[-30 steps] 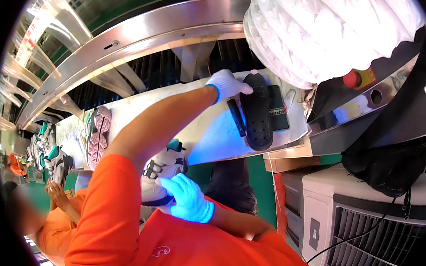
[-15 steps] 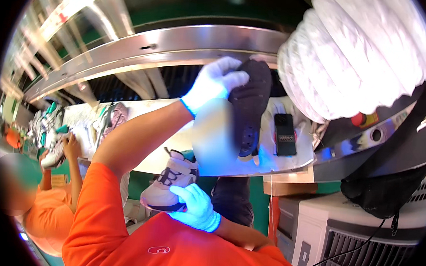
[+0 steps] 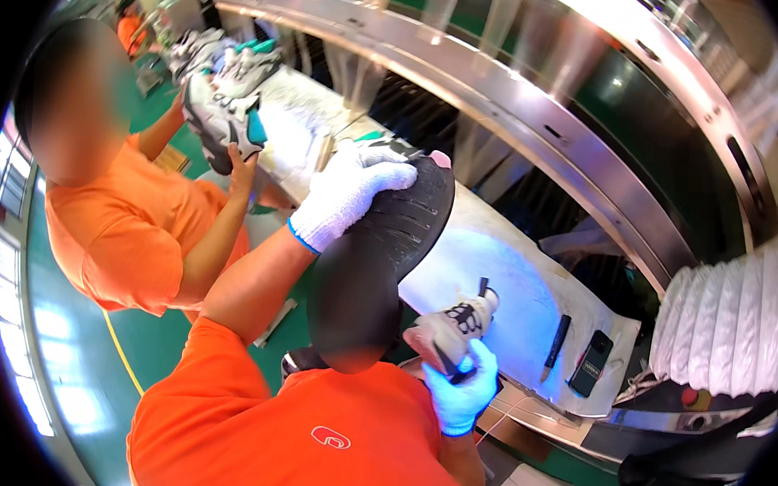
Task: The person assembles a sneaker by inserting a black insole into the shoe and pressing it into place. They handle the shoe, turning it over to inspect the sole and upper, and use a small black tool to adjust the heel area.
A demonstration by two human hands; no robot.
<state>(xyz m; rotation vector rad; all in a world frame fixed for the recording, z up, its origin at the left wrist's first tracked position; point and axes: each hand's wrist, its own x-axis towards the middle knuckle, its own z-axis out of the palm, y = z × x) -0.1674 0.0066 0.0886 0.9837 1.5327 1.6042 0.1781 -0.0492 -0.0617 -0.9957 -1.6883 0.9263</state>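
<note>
My left hand (image 3: 349,197), in a white knit glove, grips a black sole-shaped piece (image 3: 408,213) with slots and a pink tip. The piece is raised and tilted, and its lower part is lost in a dark blur. Lower right, my gloved right hand (image 3: 465,392), under blue light, is closed around a small pale sneaker (image 3: 457,327) with dark laces. Its fingers sit at the shoe's side, near the worktable's (image 3: 514,294) front edge. Part of another shoe (image 3: 385,146) shows behind my left hand.
A co-worker in orange at the left holds a grey-and-white shoe (image 3: 224,124); several shoes (image 3: 231,63) lie beyond. On the table's right are a black pen-like tool (image 3: 557,347) and a black phone-like device (image 3: 591,364). A metal rail (image 3: 503,82) runs behind; a white ribbed duct (image 3: 727,331) stands right.
My view has swung left, bringing the co-worker further in. The black piece is now tilted over, with slots showing. The sneaker has turned, and both hands keep their hold.
</note>
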